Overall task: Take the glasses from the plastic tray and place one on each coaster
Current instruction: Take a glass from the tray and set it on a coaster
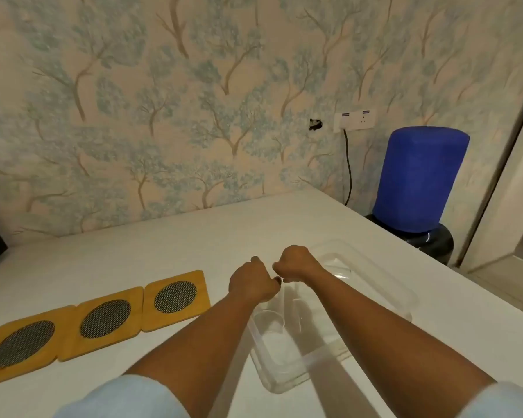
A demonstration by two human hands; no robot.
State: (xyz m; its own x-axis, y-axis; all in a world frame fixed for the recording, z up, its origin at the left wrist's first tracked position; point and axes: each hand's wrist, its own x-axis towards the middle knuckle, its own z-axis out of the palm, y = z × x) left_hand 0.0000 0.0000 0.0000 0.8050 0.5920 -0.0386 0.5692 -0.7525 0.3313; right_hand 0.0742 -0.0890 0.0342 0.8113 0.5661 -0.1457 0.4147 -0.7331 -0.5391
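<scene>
White table against tree-patterned wallpaper, clear plastic tray on its right side with both forearms reaching over it. Left hand and right hand curled into loose fists above the tray's left edge, nearly touching — whether gripping anything, cannot tell. One clear glass upright inside the near end of the tray; three bare wooden coasters in a row to the left.

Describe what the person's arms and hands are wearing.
Both forearms are bare from elbow to wrist. Pale light-blue sleeves end around the elbows at the bottom edge of the view. The left hand and right hand show no gloves; no rings, watch or bracelets are visible.
</scene>
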